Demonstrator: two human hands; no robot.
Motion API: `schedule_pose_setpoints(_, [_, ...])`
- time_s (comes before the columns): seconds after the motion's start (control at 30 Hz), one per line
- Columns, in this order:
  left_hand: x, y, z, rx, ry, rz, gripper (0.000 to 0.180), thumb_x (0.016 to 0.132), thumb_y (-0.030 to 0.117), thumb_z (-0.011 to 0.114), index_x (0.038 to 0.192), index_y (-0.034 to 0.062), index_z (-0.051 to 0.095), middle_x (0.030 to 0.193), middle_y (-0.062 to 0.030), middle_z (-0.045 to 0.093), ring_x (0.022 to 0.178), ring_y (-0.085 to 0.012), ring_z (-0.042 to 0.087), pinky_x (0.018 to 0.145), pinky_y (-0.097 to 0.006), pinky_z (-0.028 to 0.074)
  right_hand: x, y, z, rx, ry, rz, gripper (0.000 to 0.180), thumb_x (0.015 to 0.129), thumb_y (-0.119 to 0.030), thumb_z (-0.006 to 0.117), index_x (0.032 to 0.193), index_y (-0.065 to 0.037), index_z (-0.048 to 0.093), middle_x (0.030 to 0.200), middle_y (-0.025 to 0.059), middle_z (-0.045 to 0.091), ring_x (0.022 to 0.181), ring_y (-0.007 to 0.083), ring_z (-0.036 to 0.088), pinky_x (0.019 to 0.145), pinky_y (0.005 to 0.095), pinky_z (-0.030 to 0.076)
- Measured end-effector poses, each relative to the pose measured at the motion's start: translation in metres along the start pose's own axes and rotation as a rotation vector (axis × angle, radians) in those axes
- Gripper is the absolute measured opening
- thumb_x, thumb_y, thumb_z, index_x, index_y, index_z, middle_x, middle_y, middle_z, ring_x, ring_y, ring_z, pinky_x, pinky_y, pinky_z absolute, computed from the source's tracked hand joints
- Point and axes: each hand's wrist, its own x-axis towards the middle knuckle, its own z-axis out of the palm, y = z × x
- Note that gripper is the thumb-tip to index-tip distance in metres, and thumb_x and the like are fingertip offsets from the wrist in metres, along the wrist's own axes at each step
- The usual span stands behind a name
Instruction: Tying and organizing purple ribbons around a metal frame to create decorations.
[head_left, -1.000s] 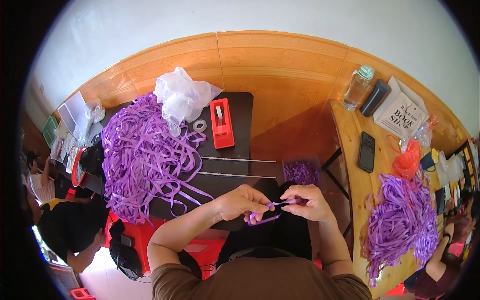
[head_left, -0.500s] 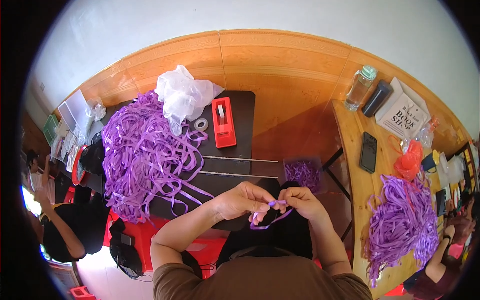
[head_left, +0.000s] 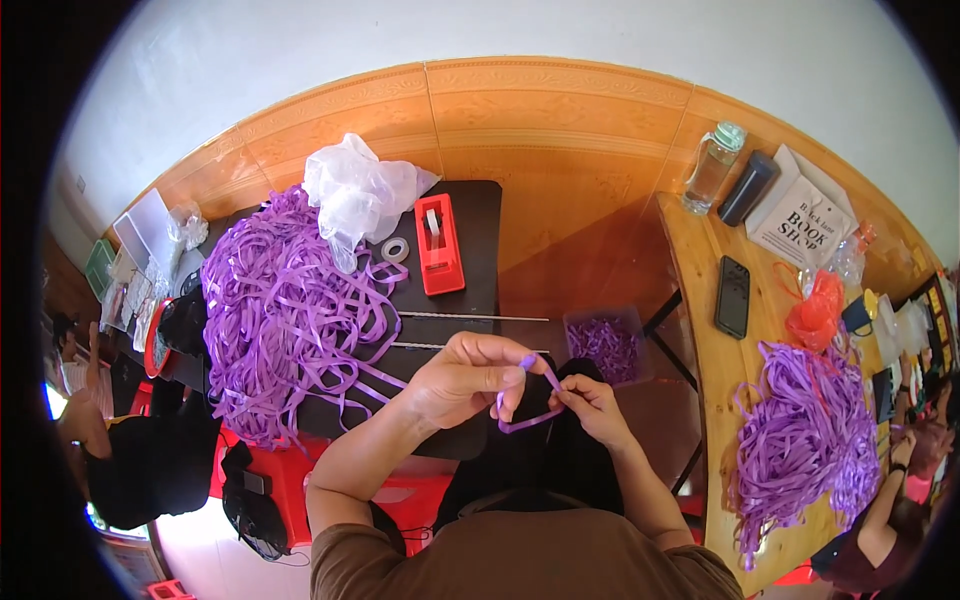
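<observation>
Specimen: one narrow purple ribbon strip point(head_left: 527, 425), satin-like and flat, held in the air above the person's lap between both hands. It forms an open, angular loop, with one bend standing up at the left fingertips and a lower run sagging toward the right.

Left hand point(head_left: 463, 385): thumb and forefinger pinch the strip near its upper bend; the remaining fingers curl inward, the strip passing close beside them. Right hand point(head_left: 592, 408): thumb and forefinger tips press together on the strip's right-hand side.

Left of the hands, on a matte dark table point(head_left: 483, 225): a large tangled ribbon heap point(head_left: 285, 310), same purple, glossy loops spilling toward the near edge. A crumpled, translucent white plastic bag point(head_left: 358, 190) touches its far side. Just beside: a ring-shaped tape roll point(head_left: 386, 250) and a boxy red tape dispenser point(head_left: 440, 260). Two slender metal rods point(head_left: 500, 318) project past the table's right edge.

Beyond the right hand, lower down: a translucent bin point(head_left: 641, 362) of short purple pieces point(head_left: 603, 342). Farther right, a grained wooden table point(head_left: 695, 290) bears a second heap point(head_left: 805, 440) and a flat black phone point(head_left: 732, 297).
</observation>
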Motion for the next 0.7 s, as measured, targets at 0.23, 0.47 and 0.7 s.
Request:
schedule_pose_setpoints(0.23, [-0.001, 0.014, 0.006, 0.043, 0.034, 0.175, 0.023, 0.088, 0.011, 0.060, 0.105, -0.0045, 0.063, 0.064, -0.0100, 0.061, 0.053, -0.0159, 0.056, 0.049, -0.025, 0.039, -0.005, 0.019, 0.004, 0.186, 0.015, 0.069, 0.009, 0.091, -0.003, 0.053, 0.090, 0.001, 0.061, 0.087, 0.0063, 0.063, 0.087, 0.0128, 0.060, 0.082, 0.0257, 0.047])
schedule_pose_setpoints(0.47, [-0.001, 0.030, -0.021, -0.064, 0.136, 0.294, 0.024, 0.090, 0.015, 0.056, 0.103, -0.0055, 0.061, 0.062, -0.0088, 0.057, 0.052, -0.0165, 0.051, 0.051, -0.026, 0.038, -0.012, 0.019, 0.000, 0.923, -0.187, -0.066, 0.012, 0.090, -0.014, 0.057, 0.086, -0.004, 0.062, 0.078, 0.0095, 0.059, 0.088, 0.0251, 0.054, 0.080, 0.0330, 0.043])
schedule_pose_setpoints(0.7, [-0.008, 0.029, -0.038, -0.101, 0.172, 0.334, 0.020, 0.091, 0.017, 0.055, 0.095, -0.0028, 0.059, 0.066, -0.0073, 0.056, 0.059, -0.0202, 0.054, 0.052, -0.027, 0.039, -0.024, 0.035, -0.018, 1.041, -0.054, -0.022, 0.025, 0.090, -0.026, 0.056, 0.094, -0.002, 0.061, 0.067, 0.0076, 0.053, 0.083, 0.0249, 0.053, 0.073, 0.0321, 0.041])
